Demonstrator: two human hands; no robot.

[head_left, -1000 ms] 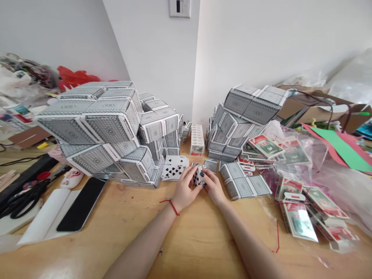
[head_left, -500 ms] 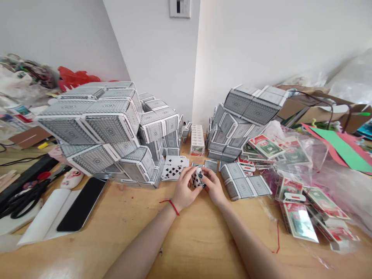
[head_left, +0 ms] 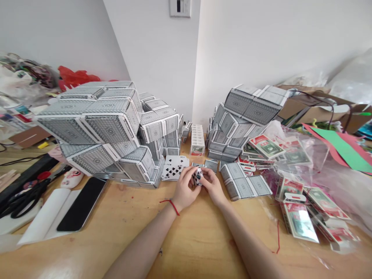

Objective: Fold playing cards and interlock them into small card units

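Note:
Between my hands, low over the wooden table, is a playing card (head_left: 198, 177) with black pips, bent in the grip. My left hand (head_left: 186, 188) curls around its left side, a red string at that wrist. From the right, my right hand (head_left: 212, 185) pinches it, the dark-nailed thumb lying on its face. Fingers hide much of the card. Just behind my left hand lie face-up spade cards (head_left: 173, 167). To the right of my right hand sits a joined piece of folded grey-backed cards (head_left: 244, 181). A few grey-backed cards (head_left: 211, 165) lie behind my fingers.
Tall structures of folded cards rise at left (head_left: 107, 124) and right (head_left: 232, 124). A row of card packs (head_left: 197, 140) stands between them. Red-green card boxes (head_left: 299, 221) and plastic wrap cover the right. A phone (head_left: 83, 204) and scissors (head_left: 27, 195) lie left.
My right thumb has shifted slightly up and left over the card, which now looks more curved. My left hand and the surrounding things stay put.

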